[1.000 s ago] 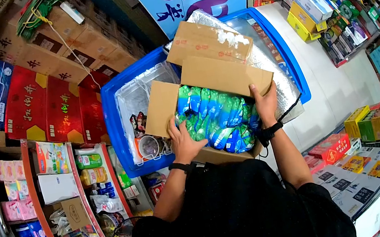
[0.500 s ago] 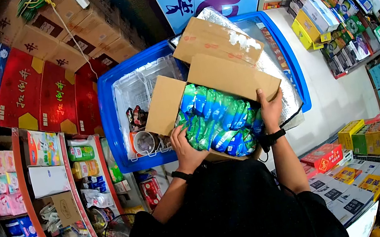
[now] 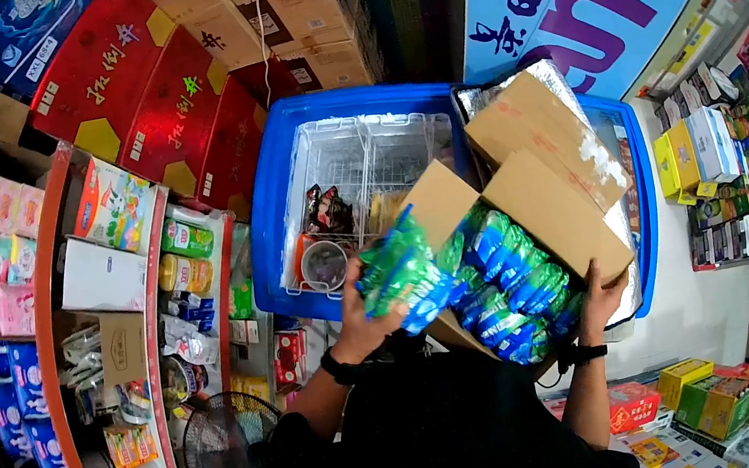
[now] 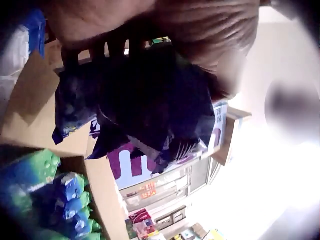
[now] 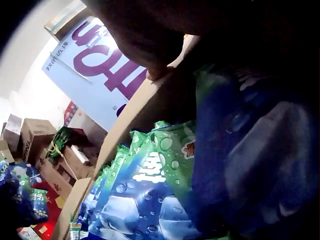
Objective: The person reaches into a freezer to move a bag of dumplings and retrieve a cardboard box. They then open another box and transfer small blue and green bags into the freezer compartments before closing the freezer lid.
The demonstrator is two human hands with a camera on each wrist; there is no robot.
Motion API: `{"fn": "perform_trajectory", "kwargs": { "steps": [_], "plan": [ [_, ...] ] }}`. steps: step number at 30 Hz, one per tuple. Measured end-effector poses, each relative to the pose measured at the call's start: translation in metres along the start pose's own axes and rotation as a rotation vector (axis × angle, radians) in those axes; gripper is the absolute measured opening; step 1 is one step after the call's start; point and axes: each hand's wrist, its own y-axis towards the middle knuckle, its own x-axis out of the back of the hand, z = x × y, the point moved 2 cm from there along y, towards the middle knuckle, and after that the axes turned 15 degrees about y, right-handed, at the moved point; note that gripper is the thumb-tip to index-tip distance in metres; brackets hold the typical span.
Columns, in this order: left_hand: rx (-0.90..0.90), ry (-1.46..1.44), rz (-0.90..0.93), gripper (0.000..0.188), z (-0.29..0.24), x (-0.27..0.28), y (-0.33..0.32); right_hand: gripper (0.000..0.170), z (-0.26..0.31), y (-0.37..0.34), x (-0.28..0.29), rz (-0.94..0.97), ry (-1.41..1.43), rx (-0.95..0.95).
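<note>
My left hand (image 3: pixel 352 336) grips a bunch of shiny blue-and-green packets (image 3: pixel 407 273), raised beside the open cardboard box (image 3: pixel 556 212). In the left wrist view this bunch is dark, with the fingers (image 4: pixel 150 15) curled over it. More blue-and-green packets (image 3: pixel 508 281) stand in rows inside the box; their ice-cube and water-drop print (image 5: pixel 145 200) shows in the right wrist view. My right hand (image 3: pixel 602 299) holds the near right edge of the box's raised flap, thumb on the inner face.
Under the box is a blue-rimmed chest freezer (image 3: pixel 271 242) with wire baskets (image 3: pixel 381 158), a white tub (image 3: pixel 324 265) and dark packets (image 3: pixel 327 210). A flattened carton (image 3: pixel 542 129) lies behind the box. Store shelves (image 3: pixel 101 272) and a fan (image 3: pixel 222 451) are on the left.
My left hand has lifted a bunch of packets out of the box and moved it left. The right hand stays on the flap. The head view has swung left.
</note>
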Motion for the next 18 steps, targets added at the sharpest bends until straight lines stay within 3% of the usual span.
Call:
{"fn": "perform_trajectory", "kwargs": {
  "steps": [1,3,5,6,9,12,13,18],
  "plan": [
    [0.106,-0.138,0.003,0.08,0.019,0.016,0.005,0.078,-0.005,0.001,0.001,0.003,0.002,0.016],
    [0.243,-0.061,-0.086,0.076,0.06,0.057,0.023,0.076,-0.007,0.001,-0.001,0.001,0.0,0.006],
    [0.322,-0.175,-0.187,0.071,0.088,0.088,0.05,0.073,-0.005,-0.001,-0.006,-0.001,0.057,0.007],
    [0.32,-0.303,-0.224,0.068,0.099,0.102,0.072,0.072,-0.007,0.0,-0.005,-0.004,0.046,-0.003],
    [0.318,-0.259,-0.245,0.059,0.168,0.151,0.125,0.073,-0.01,0.002,-0.004,0.013,-0.077,0.08],
    [0.197,-0.154,-0.268,0.057,0.197,0.163,0.187,0.068,-0.033,0.006,0.006,0.008,-0.007,0.051],
    [0.373,-0.113,-0.268,0.057,0.207,0.168,0.199,0.064,-0.038,0.009,0.012,0.005,-0.114,0.076],
    [0.339,0.157,-0.263,0.061,0.324,0.177,0.265,0.063,-0.04,0.009,0.015,0.022,-0.036,-0.038]
  ]
}}
